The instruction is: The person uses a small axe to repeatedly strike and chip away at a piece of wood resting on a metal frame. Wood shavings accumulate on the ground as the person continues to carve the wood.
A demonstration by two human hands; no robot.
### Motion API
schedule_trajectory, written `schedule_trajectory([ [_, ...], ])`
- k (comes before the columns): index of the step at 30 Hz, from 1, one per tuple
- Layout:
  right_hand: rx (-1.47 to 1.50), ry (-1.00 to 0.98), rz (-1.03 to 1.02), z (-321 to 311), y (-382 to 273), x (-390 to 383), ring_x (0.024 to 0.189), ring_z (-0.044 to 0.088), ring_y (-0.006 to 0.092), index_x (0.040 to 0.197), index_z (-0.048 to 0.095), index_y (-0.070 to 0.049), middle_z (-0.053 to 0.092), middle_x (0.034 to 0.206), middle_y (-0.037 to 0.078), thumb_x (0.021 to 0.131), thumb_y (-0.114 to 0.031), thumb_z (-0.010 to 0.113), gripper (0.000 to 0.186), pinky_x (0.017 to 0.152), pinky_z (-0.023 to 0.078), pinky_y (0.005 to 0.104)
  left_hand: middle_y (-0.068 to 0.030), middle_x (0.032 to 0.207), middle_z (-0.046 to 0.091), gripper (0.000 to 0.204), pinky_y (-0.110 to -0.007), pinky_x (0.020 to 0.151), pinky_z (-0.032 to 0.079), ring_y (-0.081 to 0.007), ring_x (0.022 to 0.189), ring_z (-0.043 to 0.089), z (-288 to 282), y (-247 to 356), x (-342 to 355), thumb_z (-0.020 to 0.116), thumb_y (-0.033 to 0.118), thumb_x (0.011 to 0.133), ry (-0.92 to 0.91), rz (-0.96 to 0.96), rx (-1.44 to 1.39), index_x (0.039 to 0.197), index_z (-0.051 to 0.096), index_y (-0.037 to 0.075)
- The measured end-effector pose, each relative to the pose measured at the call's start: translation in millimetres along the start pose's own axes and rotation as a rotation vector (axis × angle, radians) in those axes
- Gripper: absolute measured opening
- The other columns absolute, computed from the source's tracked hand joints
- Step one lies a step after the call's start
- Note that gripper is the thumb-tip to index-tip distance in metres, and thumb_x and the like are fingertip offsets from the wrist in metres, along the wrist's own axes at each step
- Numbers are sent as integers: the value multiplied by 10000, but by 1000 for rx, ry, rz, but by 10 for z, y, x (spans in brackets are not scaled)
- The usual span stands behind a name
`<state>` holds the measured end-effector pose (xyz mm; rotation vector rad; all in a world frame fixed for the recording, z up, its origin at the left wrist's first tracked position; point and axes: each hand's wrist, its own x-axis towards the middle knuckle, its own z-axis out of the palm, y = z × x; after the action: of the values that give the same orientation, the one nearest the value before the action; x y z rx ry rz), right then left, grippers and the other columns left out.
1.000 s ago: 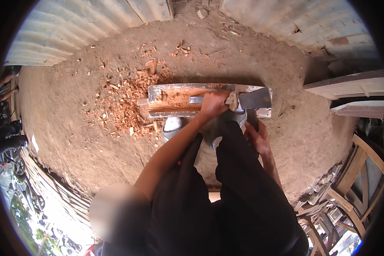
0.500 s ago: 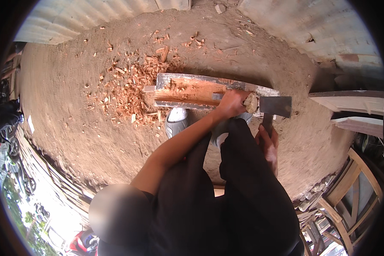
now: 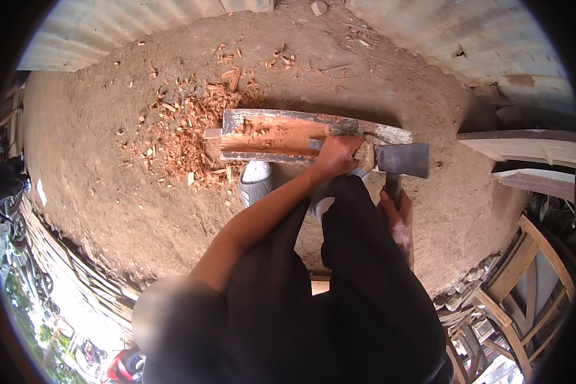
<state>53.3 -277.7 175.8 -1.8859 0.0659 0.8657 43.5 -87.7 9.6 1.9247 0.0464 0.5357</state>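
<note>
A long, slightly curved piece of wood (image 3: 275, 134) lies on the dirt ground, its middle hollowed to raw reddish wood and its edges dark and worn. My left hand (image 3: 336, 157) is closed around a chisel, whose flat metal blade (image 3: 315, 143) points left into the hollow. The chisel's pale, battered handle end (image 3: 367, 157) sticks out to the right of the fist. Beside it is the broad steel head of a hatchet (image 3: 404, 160), close to the handle end; whether they touch I cannot tell. My right hand (image 3: 398, 214) grips the hatchet's handle from below.
Reddish wood chips (image 3: 192, 121) are scattered left of the workpiece. My shoe (image 3: 256, 185) stands against its near side. Corrugated metal sheets (image 3: 147, 29) border the far side. Wooden panels (image 3: 525, 144) and a wooden frame (image 3: 521, 275) stand at the right.
The whole view has shifted slightly, so the scene sits a little further left. The hatchet head has tilted a little and is nearer the chisel's handle end. Both grips are unchanged.
</note>
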Motion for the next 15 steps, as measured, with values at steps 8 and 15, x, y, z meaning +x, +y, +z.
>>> schedule_trajectory([
  [8,-21,-83,86,-109,-6,22,461,544,137,1056,564,-2,557,633,52,1026,-274,643,285,422,433,288,-131,772,680,300,-463,638,553,-344,748,701,42,0,-24,741,89,636,-81,13,111,922,651,78],
  [15,-69,-4,21,21,38,-20,430,528,146,1029,555,-2,552,623,57,1031,-281,631,289,394,414,286,-109,765,675,271,-458,624,553,-324,747,707,49,-35,-1,739,146,660,-99,37,153,897,620,91],
])
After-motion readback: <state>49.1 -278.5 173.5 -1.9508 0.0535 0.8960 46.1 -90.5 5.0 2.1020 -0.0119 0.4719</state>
